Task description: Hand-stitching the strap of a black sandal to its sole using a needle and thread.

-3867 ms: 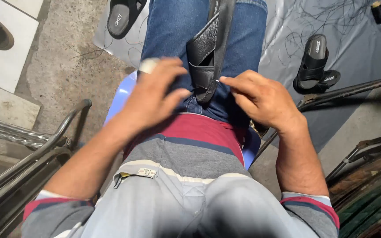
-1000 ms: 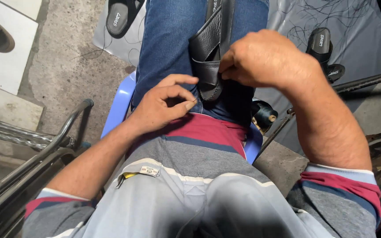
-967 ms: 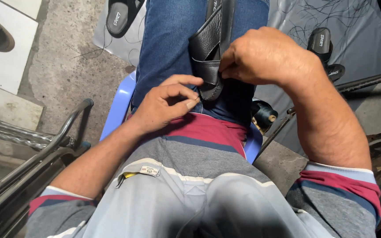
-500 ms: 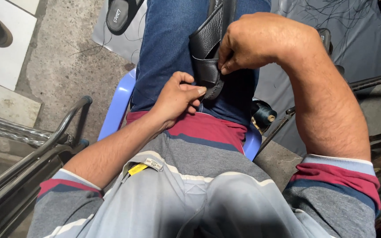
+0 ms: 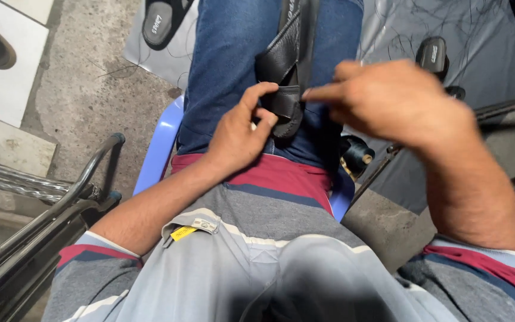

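Concrete floor, grey sheet beyond knees. Small yellow tag on my grey shirt pocket. Black leather sandal upright on denim lap; my left hand pinches its strap, right hand fingers pressed together beside it.

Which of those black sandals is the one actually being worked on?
The black sandal on the lap, pinched by the left hand with the right hand beside it. The other sandals lie untouched on the ground.
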